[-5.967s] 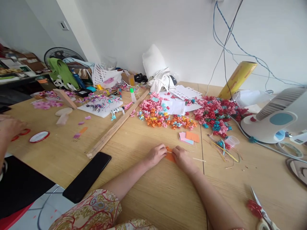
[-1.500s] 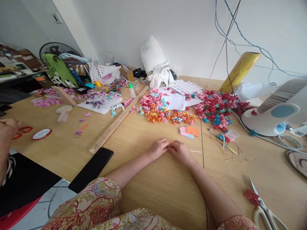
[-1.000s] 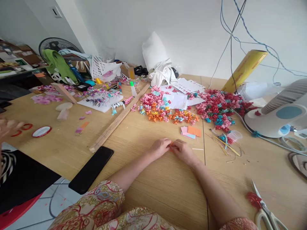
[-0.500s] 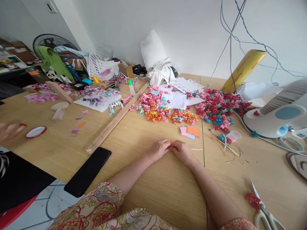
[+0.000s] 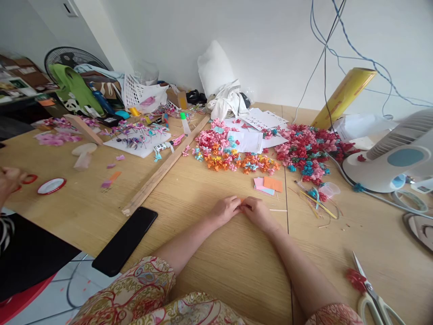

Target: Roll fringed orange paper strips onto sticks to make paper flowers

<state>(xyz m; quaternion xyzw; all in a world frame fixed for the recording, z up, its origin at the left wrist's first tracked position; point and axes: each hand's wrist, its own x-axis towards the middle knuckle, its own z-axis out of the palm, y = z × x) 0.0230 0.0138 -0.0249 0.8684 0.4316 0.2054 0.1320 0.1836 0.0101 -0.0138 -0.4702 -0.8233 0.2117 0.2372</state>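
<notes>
My left hand (image 5: 226, 211) and my right hand (image 5: 256, 213) meet over the table, fingertips pinched together. Between them shows a bit of an orange paper piece (image 5: 241, 200); most of it is hidden by the fingers. Just beyond my hands lie orange paper pieces (image 5: 273, 183), with pink and light blue slips (image 5: 262, 186) beside them. A thin white strip (image 5: 278, 210) rests to the right of my right hand. Farther back spreads a heap of small orange, pink and blue paper flowers (image 5: 219, 153).
A wooden bar (image 5: 165, 169) runs diagonally on the left, near a black phone (image 5: 125, 241). Scissors (image 5: 368, 289) lie at lower right. A white fan (image 5: 385, 158) and a yellow roll (image 5: 343, 99) stand at right. Another person's hand (image 5: 11, 180) is at far left.
My hands keep almost the same place and pinch. At far left, the other person's hand has drawn back toward the left edge, and a red loop beside it shows more clearly.
</notes>
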